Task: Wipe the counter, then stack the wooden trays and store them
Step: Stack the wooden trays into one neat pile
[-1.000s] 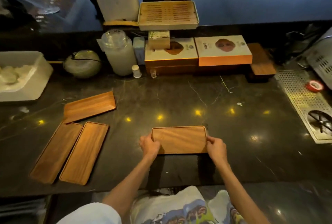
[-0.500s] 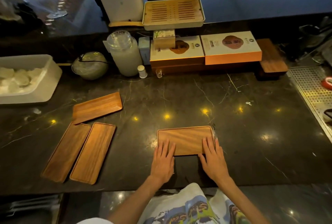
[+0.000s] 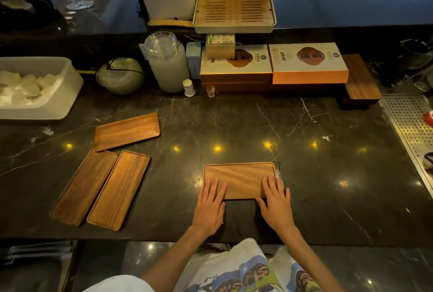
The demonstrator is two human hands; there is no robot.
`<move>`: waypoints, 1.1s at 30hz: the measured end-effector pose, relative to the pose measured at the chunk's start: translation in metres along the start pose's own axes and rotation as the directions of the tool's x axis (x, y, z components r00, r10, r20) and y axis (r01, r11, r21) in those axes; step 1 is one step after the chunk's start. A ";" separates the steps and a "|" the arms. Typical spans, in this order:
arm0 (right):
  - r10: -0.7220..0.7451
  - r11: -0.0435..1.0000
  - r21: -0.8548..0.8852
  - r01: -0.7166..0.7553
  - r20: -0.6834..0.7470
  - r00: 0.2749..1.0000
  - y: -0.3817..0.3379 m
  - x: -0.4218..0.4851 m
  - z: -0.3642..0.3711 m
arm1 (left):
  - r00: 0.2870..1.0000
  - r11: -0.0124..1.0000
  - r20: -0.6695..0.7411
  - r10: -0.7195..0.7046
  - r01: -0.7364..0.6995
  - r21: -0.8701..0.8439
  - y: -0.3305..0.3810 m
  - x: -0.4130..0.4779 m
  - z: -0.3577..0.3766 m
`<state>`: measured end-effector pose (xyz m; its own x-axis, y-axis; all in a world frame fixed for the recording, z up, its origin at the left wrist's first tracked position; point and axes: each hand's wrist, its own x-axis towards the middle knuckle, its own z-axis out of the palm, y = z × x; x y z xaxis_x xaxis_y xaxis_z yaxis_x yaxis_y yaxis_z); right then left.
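Note:
A short wooden tray [image 3: 239, 178] lies flat on the dark marble counter [image 3: 328, 174] right in front of me. My left hand [image 3: 209, 207] rests flat, fingers spread, on the tray's near left corner. My right hand [image 3: 276, 205] lies flat on its near right corner. Neither hand grips anything. To the left lie three long wooden trays: one [image 3: 127, 131] angled further back, two [image 3: 84, 186] [image 3: 119, 189] side by side near the counter's front edge.
Along the back stand a white tub [image 3: 58, 94] of pale lumps, a round green pot [image 3: 120, 76], a glass jar [image 3: 167, 64], boxed goods [image 3: 307, 62], a slatted tea tray [image 3: 234, 12] and a dark wooden block [image 3: 359, 83]. A perforated metal drain [image 3: 410, 125] runs along the right.
Both hands went from gripping the short tray's ends to lying flat on its near corners. The tray itself has stayed in place on the counter.

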<state>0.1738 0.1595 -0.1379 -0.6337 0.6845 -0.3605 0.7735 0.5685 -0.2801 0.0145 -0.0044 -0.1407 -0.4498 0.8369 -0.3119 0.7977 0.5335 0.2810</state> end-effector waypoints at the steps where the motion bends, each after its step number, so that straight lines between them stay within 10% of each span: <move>1: 0.008 1.000 0.003 -0.008 0.001 1.000 -0.002 0.000 -0.002 | 1.000 1.000 -0.003 0.008 -0.008 -0.012 0.000 0.000 -0.001; 10: -0.068 0.973 0.205 0.106 -0.185 0.980 -0.062 0.016 -0.019 | 0.935 0.891 -0.087 -0.344 0.296 -0.343 -0.040 -0.027 -0.035; 20: -0.536 0.844 0.044 0.534 0.081 0.840 -0.274 0.073 -0.024 | 0.482 0.451 -0.115 -0.868 0.672 -0.587 -0.176 -0.095 -0.081; 25: -0.520 0.849 0.014 0.529 0.209 0.828 -0.381 0.108 -0.012 | 0.302 0.105 0.122 -0.946 0.639 -0.762 -0.215 -0.106 -0.080; 33: -0.341 0.931 -0.031 0.363 0.280 0.897 -0.433 0.138 0.028 | 0.254 -0.188 0.349 -0.902 0.497 -0.847 -0.249 -0.109 -0.081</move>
<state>-0.2483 -0.0047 -0.0914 -0.8285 0.2924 -0.4776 0.4895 0.7924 -0.3640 -0.1675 -0.2187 -0.1032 -0.6938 -0.3114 -0.6494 -0.7136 0.4193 0.5613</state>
